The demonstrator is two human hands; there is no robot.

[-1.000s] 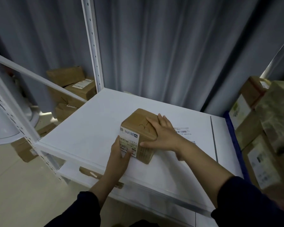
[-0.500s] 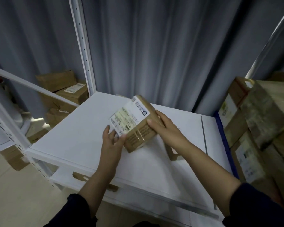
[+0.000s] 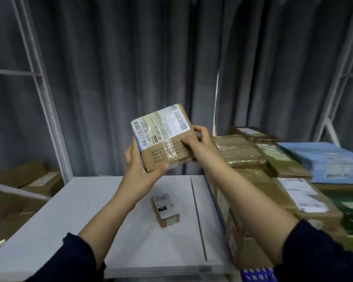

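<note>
Below my arms a small box (image 3: 165,209) is lying mid-shelf on the white shelf (image 3: 86,212). Above it I am holding the parcel (image 3: 163,137) up, label facing me, with my left hand (image 3: 140,161) curling round its lower corner and my right hand (image 3: 200,145) gripping its right edge. I am probably checking the label. Next comes choosing its place, perhaps the stack of parcels (image 3: 238,153) past the shelf's right edge.

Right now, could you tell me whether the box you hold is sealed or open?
Sealed on the face shown: clear tape lies across the box, flaps flat, held between left hand and right hand. Other faces hidden.
</note>
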